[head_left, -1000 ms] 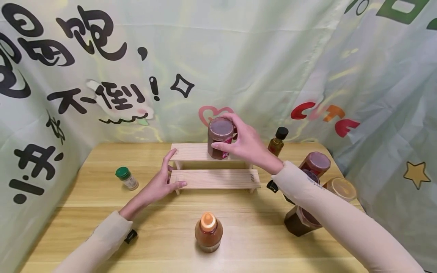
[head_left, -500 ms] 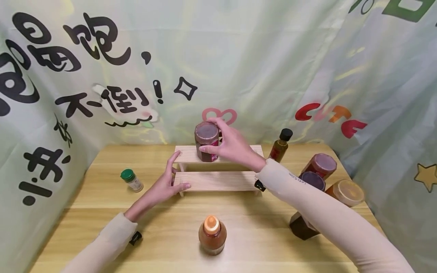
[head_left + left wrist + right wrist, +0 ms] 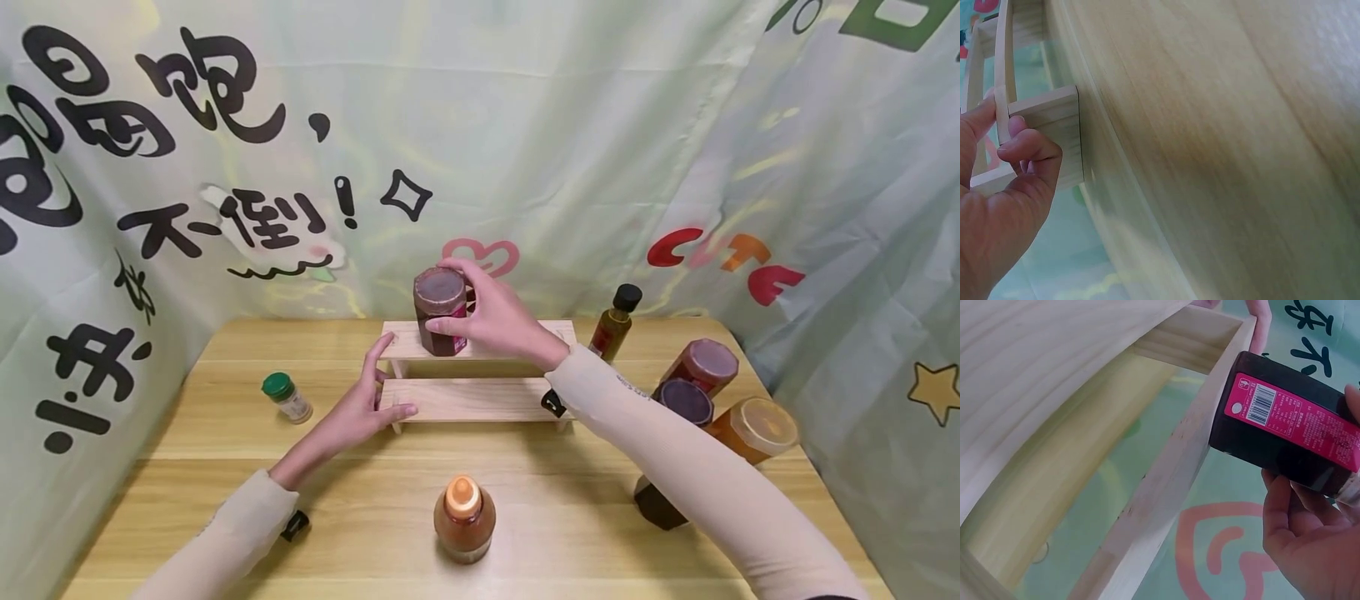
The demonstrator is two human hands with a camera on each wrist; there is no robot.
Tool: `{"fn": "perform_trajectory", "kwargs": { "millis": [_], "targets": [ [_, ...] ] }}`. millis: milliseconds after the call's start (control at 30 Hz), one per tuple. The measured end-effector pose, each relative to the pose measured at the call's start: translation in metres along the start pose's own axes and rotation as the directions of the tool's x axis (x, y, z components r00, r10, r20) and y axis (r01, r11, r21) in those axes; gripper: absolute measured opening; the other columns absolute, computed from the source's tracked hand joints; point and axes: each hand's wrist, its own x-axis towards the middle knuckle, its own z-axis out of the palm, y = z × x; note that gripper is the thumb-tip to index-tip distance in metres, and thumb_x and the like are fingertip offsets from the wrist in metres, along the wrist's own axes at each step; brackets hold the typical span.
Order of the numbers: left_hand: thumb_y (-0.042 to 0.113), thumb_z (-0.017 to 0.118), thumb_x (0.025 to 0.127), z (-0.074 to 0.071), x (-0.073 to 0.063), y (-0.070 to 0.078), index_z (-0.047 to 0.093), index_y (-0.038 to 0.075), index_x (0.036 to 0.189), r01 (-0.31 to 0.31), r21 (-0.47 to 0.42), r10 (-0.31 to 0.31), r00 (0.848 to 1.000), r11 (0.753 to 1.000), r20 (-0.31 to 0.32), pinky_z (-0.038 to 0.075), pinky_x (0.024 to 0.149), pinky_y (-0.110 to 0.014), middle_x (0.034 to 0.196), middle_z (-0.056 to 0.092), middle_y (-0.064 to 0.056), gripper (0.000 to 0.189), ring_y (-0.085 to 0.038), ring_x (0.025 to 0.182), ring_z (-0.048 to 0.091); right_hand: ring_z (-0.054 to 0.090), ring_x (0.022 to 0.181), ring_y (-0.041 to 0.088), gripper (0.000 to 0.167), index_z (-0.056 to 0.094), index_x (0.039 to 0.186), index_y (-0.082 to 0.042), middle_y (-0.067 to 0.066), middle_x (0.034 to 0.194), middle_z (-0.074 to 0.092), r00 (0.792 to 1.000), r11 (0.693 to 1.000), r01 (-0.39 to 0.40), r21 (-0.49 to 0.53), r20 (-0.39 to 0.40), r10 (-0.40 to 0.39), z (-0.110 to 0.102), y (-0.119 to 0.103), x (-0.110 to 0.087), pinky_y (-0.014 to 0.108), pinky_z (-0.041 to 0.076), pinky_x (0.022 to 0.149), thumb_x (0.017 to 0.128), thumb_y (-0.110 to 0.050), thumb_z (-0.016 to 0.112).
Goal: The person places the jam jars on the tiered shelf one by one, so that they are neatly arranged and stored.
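My right hand (image 3: 498, 318) grips a dark jar (image 3: 440, 312) with a pink label, thumb on the near side and fingers behind. The jar stands upright at the upper step of a two-step wooden rack (image 3: 472, 400), left of its middle. In the right wrist view the jar's base (image 3: 1225, 403) is right at the step's surface, its pink label (image 3: 1294, 419) with a barcode turned to the camera. My left hand (image 3: 356, 411) holds the rack's left end, thumb on the lower step and index finger at the upper one. The left wrist view shows its thumb and curled fingers (image 3: 1032, 153) around the board.
A green-capped shaker (image 3: 287, 397) stands left of the rack, an orange-capped bottle (image 3: 464, 519) in front. To the right are a black-capped bottle (image 3: 615, 323), a red-brown jar (image 3: 697, 367), a dark jar (image 3: 684, 402) and an amber jar (image 3: 755, 429). A printed curtain hangs behind.
My right hand has moved the dark jar leftward along the upper step. My left hand keeps its hold on the rack's left end. The head view has shifted slightly.
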Motion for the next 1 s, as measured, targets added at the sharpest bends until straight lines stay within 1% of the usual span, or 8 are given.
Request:
{"fn": "perform_trajectory", "kwargs": {
  "millis": [133,200,433,600,700,867,933,1000],
  "targets": [
    [0.014,0.087,0.097,0.001,0.0,-0.001,0.001,0.039,0.174,-0.009,0.005,0.009,1.0,1.0,0.001,0.059,0.065,-0.036,0.122,0.051,-0.028,0.119,-0.023,0.077,0.065,0.067,0.119,0.022,0.089,0.045,0.163,-0.016,0.005,0.135,0.068,1.0,0.999,-0.01,0.032,0.005,0.01,-0.001,0.001,0.0,0.042,0.055,0.102,0.09,-0.023,0.094],
    [0.015,0.087,0.097,0.002,0.001,-0.001,0.0,0.04,0.174,-0.008,0.013,0.008,1.0,1.0,0.001,0.059,0.066,-0.036,0.122,0.051,-0.028,0.119,-0.023,0.077,0.065,0.067,0.12,0.022,0.088,0.045,0.163,-0.018,0.004,0.135,0.068,1.0,0.999,-0.012,0.042,0.002,0.012,-0.002,0.002,-0.001,0.043,0.054,0.102,0.09,-0.024,0.094],
    [0.013,0.087,0.097,0.001,0.002,0.0,0.0,0.041,0.174,-0.005,0.011,0.005,1.0,1.0,0.004,0.059,0.065,-0.036,0.12,0.052,-0.026,0.119,-0.024,0.078,0.064,0.067,0.12,0.023,0.09,0.044,0.164,-0.016,0.006,0.137,0.066,1.0,0.998,0.001,0.064,0.012,-0.002,-0.002,0.005,0.0,0.042,0.056,0.101,0.09,-0.023,0.095],
    [0.013,0.087,0.097,0.001,0.0,-0.001,0.0,0.041,0.174,0.002,0.008,-0.002,1.0,1.0,0.0,0.059,0.065,-0.036,0.119,0.052,-0.026,0.119,-0.024,0.079,0.065,0.063,0.129,0.023,0.1,0.032,0.169,-0.014,0.008,0.143,0.063,0.998,0.998,-0.024,0.063,0.061,0.021,-0.001,0.001,-0.001,0.044,0.052,0.108,0.09,-0.025,0.093],
    [0.014,0.086,0.097,0.002,0.001,-0.001,0.0,0.042,0.174,0.007,-0.004,-0.007,1.0,1.0,0.006,0.06,0.066,-0.037,0.12,0.051,-0.026,0.119,-0.024,0.08,0.067,0.058,0.136,0.025,0.107,0.023,0.171,-0.013,0.011,0.148,0.059,0.997,0.997,-0.05,0.067,0.068,0.046,-0.001,-0.004,-0.003,0.047,0.047,0.114,0.089,-0.026,0.092],
    [0.012,0.085,0.098,0.001,0.001,-0.003,0.0,0.042,0.174,0.011,-0.026,-0.011,1.0,1.0,0.01,0.062,0.066,-0.039,0.121,0.05,-0.028,0.119,-0.025,0.079,0.069,0.048,0.148,0.033,0.109,0.019,0.17,-0.013,0.02,0.162,0.045,0.997,0.994,-0.082,0.078,0.01,0.081,-0.006,-0.013,-0.009,0.057,0.04,0.119,0.09,-0.03,0.091],
    [0.01,0.085,0.098,0.0,0.001,-0.003,0.0,0.041,0.174,0.01,-0.032,-0.009,1.0,0.999,0.011,0.062,0.066,-0.039,0.121,0.05,-0.029,0.119,-0.026,0.079,0.07,0.045,0.15,0.038,0.109,0.019,0.17,-0.013,0.023,0.165,0.039,0.996,0.991,-0.091,0.1,-0.013,0.092,-0.01,-0.016,-0.013,0.06,0.039,0.119,0.09,-0.029,0.09],
    [0.01,0.085,0.098,0.0,0.001,-0.002,-0.001,0.039,0.174,0.006,-0.03,-0.006,1.0,1.0,0.014,0.062,0.065,-0.039,0.121,0.05,-0.029,0.119,-0.026,0.078,0.069,0.043,0.151,0.041,0.108,0.019,0.17,-0.013,0.023,0.166,0.038,0.994,0.987,-0.099,0.124,-0.033,0.104,-0.015,-0.019,-0.017,0.061,0.039,0.119,0.09,-0.026,0.09]
  ]
}}
